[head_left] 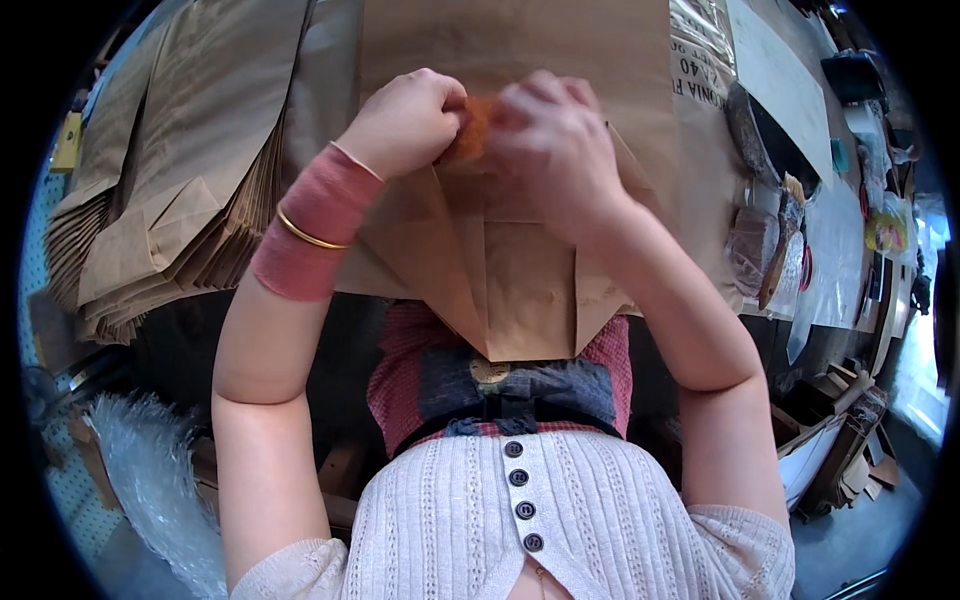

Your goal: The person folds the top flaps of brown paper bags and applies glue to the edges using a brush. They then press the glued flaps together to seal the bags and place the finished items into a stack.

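A broad brown paper sheet (520, 60) covers the work table, with a stack of folded brown paper bags (150, 210) at the person's left and one flat paper bag (500, 270) lying straight ahead, its folded bottom hanging over the table edge. At the bag's mouth, the left hand (405, 122) and right hand (555, 140) are pressed close together, both pinching a small orange object (470, 130). It would be handled best with a light, even grip from both sides, kept squarely over the bag's opening.

Bag stack (170, 190) crowds left; clutter (780, 200) blocks right.
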A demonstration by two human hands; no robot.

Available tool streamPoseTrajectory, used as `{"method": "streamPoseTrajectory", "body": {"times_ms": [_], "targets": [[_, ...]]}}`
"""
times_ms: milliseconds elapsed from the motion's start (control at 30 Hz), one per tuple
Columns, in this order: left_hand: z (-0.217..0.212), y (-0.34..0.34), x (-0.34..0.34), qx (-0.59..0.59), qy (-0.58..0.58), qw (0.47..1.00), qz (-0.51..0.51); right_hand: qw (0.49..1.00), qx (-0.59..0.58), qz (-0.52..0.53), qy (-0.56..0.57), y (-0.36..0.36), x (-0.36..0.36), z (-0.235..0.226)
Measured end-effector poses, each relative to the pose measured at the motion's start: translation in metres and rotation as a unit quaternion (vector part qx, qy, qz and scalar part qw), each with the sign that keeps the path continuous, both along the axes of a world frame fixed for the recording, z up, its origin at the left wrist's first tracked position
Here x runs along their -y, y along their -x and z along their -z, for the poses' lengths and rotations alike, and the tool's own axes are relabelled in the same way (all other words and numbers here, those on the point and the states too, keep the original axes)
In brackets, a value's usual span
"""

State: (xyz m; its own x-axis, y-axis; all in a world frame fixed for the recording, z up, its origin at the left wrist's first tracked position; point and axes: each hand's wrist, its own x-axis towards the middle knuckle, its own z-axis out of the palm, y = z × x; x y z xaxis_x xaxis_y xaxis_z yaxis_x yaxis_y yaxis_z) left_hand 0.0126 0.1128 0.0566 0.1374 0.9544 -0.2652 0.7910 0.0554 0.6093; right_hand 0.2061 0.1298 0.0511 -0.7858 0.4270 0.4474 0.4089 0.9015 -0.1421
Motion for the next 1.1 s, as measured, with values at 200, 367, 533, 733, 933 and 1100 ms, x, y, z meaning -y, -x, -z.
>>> {"method": "streamPoseTrajectory", "body": {"times_ms": [200,367,533,733,933,1100], "targets": [[0.018,-0.009,0.007,0.049,-0.189,0.979,0.061,0.993,0.107,-0.036,-0.045,-0.01,0.063,0.015],[0.026,-0.015,-0.012,-0.083,-0.142,0.985,0.05,0.953,0.291,-0.076,-0.048,-0.001,0.082,0.002],[0.03,-0.031,-0.019,-0.189,-0.141,0.972,0.01,0.942,0.32,-0.031,-0.099,-0.009,0.108,0.036],[0.01,-0.068,0.051,-0.279,-0.306,0.801,0.433,0.848,0.519,0.061,0.084,-0.055,0.083,-0.015],[0.014,-0.116,0.08,-0.31,0.04,0.922,0.228,0.763,0.619,-0.017,0.185,-0.014,0.029,-0.037],[0.006,-0.069,0.093,-0.455,0.029,0.864,0.214,0.791,0.561,0.139,0.2,-0.06,0.027,-0.014]]}}
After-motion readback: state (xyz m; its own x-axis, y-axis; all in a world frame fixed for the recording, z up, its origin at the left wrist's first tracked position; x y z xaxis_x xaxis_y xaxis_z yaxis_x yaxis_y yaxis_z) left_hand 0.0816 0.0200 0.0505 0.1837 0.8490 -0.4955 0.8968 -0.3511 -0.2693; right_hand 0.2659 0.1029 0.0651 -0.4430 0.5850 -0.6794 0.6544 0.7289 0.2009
